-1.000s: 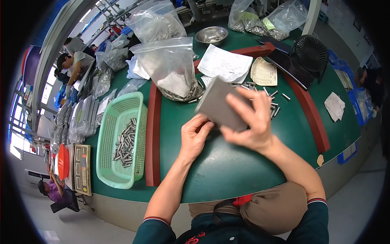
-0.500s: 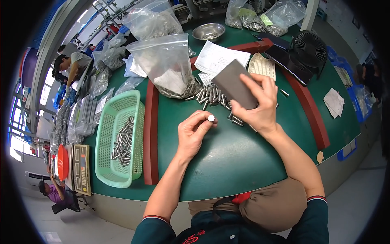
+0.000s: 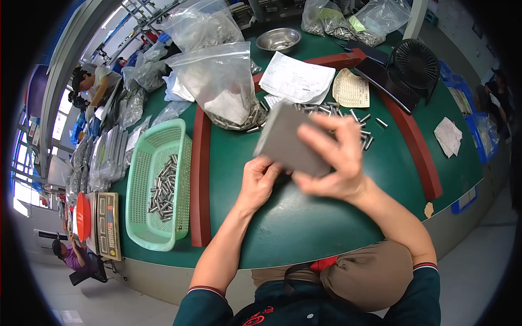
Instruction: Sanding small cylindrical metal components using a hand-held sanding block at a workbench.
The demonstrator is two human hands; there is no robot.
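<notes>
Blurred by motion, my right hand [image 3: 338, 160] grips a flat grey rectangular block [image 3: 293, 136], its fingers on the top face and thumb at the near edge. The block looks like a sanding sponge; its kind is not certain. Below its near left corner is my left hand [image 3: 258, 185], thumb and fingers closed in a pinch. The short metal pin it held a moment ago is now hidden under the block. Beyond the block, loose shiny metal pins [image 3: 365, 130] lie scattered on the green table [image 3: 304, 223], partly covered by the block and my right hand.
A green plastic basket [image 3: 133, 217] with metal pins stands left of a red wooden bar [image 3: 201, 179]. Behind are a clear bag [image 3: 217, 81] of pins, papers [image 3: 296, 79] and a steel bowl [image 3: 278, 39]. A black fan [image 3: 414, 65] stands far right. Other people are at far left.
My right hand has brought the grey block left and nearer, over my left hand's fingertips. The pin's round end has gone from sight, and more of the loose pins show at the right.
</notes>
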